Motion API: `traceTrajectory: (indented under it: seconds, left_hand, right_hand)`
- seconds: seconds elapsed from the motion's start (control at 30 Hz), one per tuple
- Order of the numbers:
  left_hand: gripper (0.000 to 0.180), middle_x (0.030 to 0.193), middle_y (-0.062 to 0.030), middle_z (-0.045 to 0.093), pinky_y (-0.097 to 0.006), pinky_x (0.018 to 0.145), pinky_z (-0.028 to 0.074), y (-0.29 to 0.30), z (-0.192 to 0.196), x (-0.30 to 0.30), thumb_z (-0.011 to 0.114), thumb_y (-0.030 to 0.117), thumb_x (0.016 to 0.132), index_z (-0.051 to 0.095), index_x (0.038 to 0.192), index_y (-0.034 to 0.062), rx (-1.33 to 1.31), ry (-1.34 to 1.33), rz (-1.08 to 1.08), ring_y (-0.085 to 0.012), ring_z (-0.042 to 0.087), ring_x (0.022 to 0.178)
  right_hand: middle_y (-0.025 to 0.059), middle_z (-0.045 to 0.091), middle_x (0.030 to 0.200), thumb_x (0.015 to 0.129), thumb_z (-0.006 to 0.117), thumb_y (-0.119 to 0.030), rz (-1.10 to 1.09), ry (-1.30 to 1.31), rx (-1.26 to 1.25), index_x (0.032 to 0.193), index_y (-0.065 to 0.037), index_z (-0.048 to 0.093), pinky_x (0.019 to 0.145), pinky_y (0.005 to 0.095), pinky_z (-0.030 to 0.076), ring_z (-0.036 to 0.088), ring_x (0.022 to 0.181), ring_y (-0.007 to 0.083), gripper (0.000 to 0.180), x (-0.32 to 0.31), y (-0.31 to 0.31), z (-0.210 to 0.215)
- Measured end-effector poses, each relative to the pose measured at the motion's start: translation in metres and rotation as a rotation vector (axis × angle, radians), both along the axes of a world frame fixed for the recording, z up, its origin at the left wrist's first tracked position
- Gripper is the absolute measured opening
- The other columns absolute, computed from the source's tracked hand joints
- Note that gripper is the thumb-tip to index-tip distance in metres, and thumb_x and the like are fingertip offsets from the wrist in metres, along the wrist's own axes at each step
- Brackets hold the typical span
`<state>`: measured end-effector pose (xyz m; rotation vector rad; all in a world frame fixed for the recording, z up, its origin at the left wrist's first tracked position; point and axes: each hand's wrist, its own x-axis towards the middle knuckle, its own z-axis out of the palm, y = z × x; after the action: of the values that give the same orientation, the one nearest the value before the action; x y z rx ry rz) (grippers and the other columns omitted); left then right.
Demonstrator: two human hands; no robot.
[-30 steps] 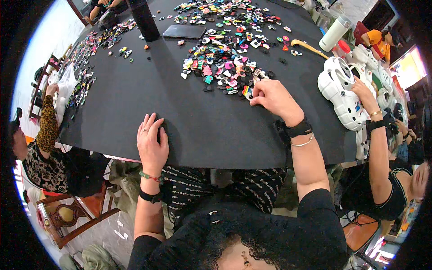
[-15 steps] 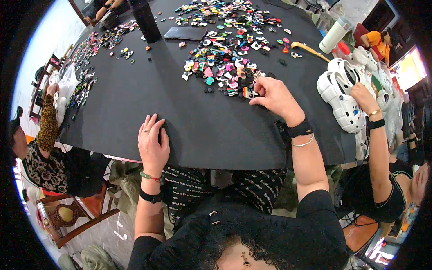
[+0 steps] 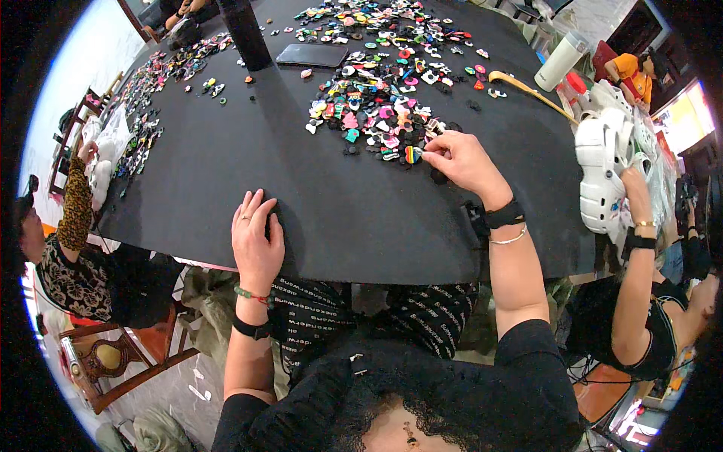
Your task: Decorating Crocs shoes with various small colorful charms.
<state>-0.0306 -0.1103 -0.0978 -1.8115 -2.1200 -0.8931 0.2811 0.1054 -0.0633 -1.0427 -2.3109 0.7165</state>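
Note:
My left hand (image 3: 257, 239) lies flat on the near part of the black table (image 3: 188, 188), its fingers stretched out and nothing in it. At the near edge of a pile of small colourful shoe charms (image 3: 380, 113), the thumb and forefinger of my right hand (image 3: 463, 162) pinch together at a round rainbow-striped shoe charm (image 3: 413, 154). Its edge meets the fingertips, and the rest of it faces left. Black and multicoloured charms lie close around those fingers.
A dark phone (image 3: 312, 55) and a tall black cylinder (image 3: 245, 34) stand beyond the pile. At right are a yellowish shoehorn-like stick (image 3: 531, 90), a pale bottle (image 3: 562, 60) and white clogs (image 3: 600, 169) handled by a co-worker's hand (image 3: 635, 184). Another person sits at left.
My right thumb and forefinger have closed at the rainbow charm, which now shows more fully. My left hand stays put. The co-worker at right has drawn the white clogs further right.

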Motion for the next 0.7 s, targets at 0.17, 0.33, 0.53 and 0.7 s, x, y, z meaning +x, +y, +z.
traceTrajectory:
  seconds: [0.17,0.33,0.53,0.7]
  left_hand:
    - [0.023,0.129,-0.0172,0.062,-0.047,0.109,0.038,-0.001,0.002,0.0,0.06,0.004,0.087,0.066,0.109,0.0021,-0.004,-0.002,-0.001,-0.0355,0.054,0.126]
    - [0.024,0.129,-0.0174,0.061,-0.047,0.109,0.038,0.0,0.002,0.0,0.06,0.004,0.087,0.066,0.11,0.0018,-0.006,-0.006,0.0,-0.0354,0.054,0.126]
    - [0.024,0.128,-0.0179,0.062,-0.047,0.109,0.039,-0.001,0.001,-0.001,0.06,0.004,0.087,0.066,0.109,0.0016,0.006,-0.012,-0.008,-0.0354,0.054,0.125]
    - [0.023,0.128,-0.017,0.062,-0.047,0.109,0.039,-0.001,0.002,0.0,0.061,0.004,0.087,0.066,0.109,0.0017,0.009,-0.006,-0.008,-0.0355,0.054,0.125]
  right_hand:
    - [0.0034,0.066,0.071,0.089,0.07,-0.021,-0.074,0.139,-0.369,0.09,0.002,0.073,0.055,0.0262,0.044,0.056,0.06,0.0076,0.023,0.006,0.012,-0.001]
    - [-0.0011,0.065,0.072,0.092,0.067,-0.02,-0.102,0.351,-0.588,0.091,0.002,0.073,0.051,0.0215,0.04,0.053,0.059,0.0041,0.022,0.011,0.017,0.003]
    - [-0.0023,0.062,0.069,0.094,0.066,-0.021,-0.14,0.444,-0.655,0.09,-0.002,0.071,0.049,0.019,0.039,0.054,0.055,0.0037,0.02,0.011,0.02,-0.001]
    - [0.0005,0.066,0.072,0.096,0.064,-0.022,-0.177,0.441,-0.596,0.087,-0.002,0.07,0.048,0.0192,0.04,0.058,0.056,0.0049,0.022,0.012,0.024,-0.007]
